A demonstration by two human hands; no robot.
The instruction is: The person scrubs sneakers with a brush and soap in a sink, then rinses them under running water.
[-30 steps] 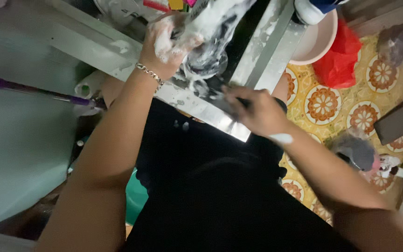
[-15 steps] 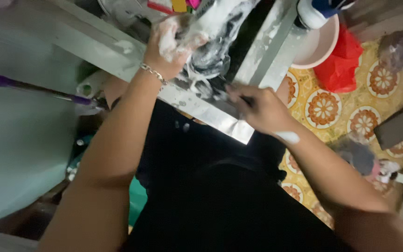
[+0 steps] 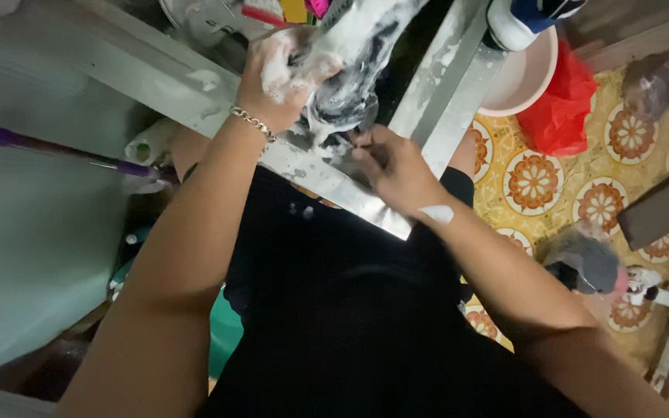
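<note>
**Inspector:** Patterned floor tiles [image 3: 534, 183], yellow with round orange-and-white medallions, lie to the right of the sink rim [image 3: 327, 184]. That rim is a flat strip of brushed metal, dull and streaked with suds. I take it as the reference.

**Clerk:** Nearest the camera?

**Inspector:** Black clothing [image 3: 350, 310], matte, on the near side of the rim. Both bare forearms cross the rim from there.

**Clerk:** State of the hands?

**Inspector:** Right hand [image 3: 396, 166] rests on the rim, fingers curled narrow, pinching the lower edge of a dark soapy item [image 3: 346, 97]. Left hand [image 3: 284, 70], foam-coated, with a chain bracelet [image 3: 253, 122] on the wrist, is clenched around the same item's upper part, just beyond the rim.

**Clerk:** The item itself?

**Inspector:** Black, glossy-wet, thick with white lather, held over the basin between both hands. Its exact kind I cannot tell.

**Clerk:** Further off?

**Inspector:** Beyond the rim to the right, a round pale pink basin [image 3: 522, 77] and a crumpled red plastic bag [image 3: 559, 108] touching it. Left of the rim, a purple rod [image 3: 48, 147].
</note>
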